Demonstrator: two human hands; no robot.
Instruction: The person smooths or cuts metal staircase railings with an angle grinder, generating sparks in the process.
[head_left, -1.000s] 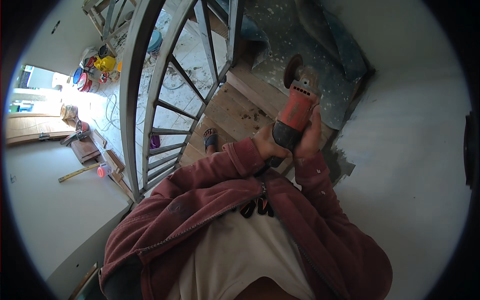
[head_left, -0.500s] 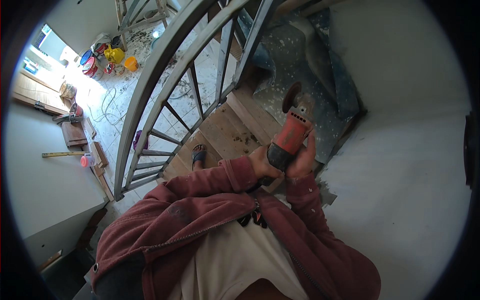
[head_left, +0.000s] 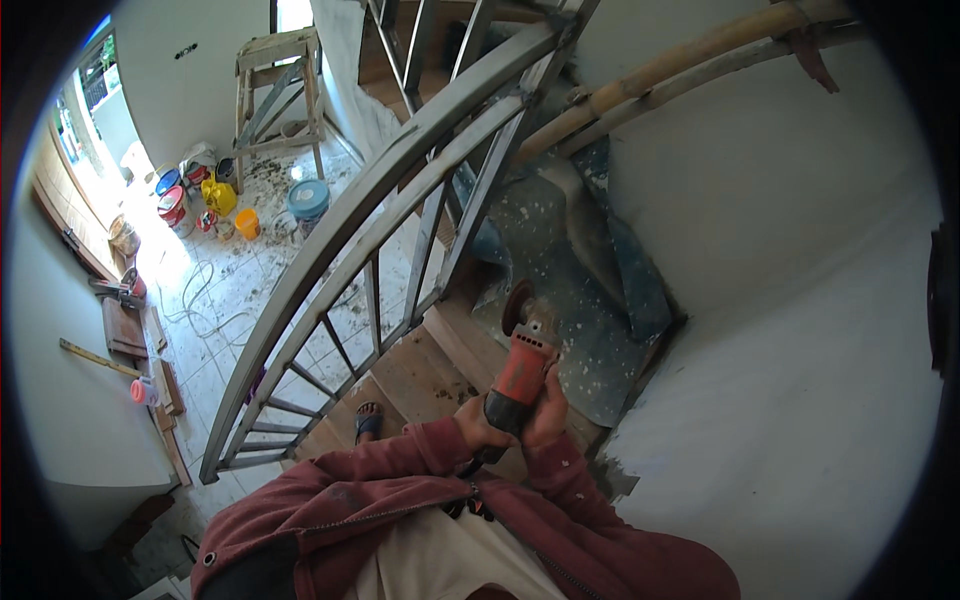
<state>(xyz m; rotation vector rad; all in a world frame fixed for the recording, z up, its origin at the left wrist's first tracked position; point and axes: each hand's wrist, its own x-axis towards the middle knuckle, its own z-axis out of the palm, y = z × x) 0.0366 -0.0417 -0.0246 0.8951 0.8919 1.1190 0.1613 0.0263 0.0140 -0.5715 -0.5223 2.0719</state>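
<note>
An orange-red and black angle grinder point(head_left: 522, 375) is held between my two hands, its disc point(head_left: 516, 306) pointing away from me. My left hand point(head_left: 483, 424) wraps the black rear part from the left. Along the right side of the body, my right hand point(head_left: 546, 412) is closed round it, fingers partly hidden behind the tool. Both forearms wear maroon sleeves. The grinder hangs over the wooden stairs, in front of a paint-spotted blue-grey sheet point(head_left: 575, 330). It is apart from the metal railing point(head_left: 345, 205) to its left.
Wooden steps point(head_left: 405, 385) curve below, with my sandalled foot point(head_left: 369, 420) on one. Lower down, the tiled floor holds a wooden sawhorse point(head_left: 280, 90), a blue-lidded bucket point(head_left: 308, 200), an orange bucket point(head_left: 247, 223), debris and a cord. Bamboo poles point(head_left: 690, 70) cross at upper right beside the white wall point(head_left: 790, 330).
The view has tilted up, showing more of the sawhorse, railing top and bamboo poles. Both hands and the grinder appear lower and further left in the picture, with the same grip.
</note>
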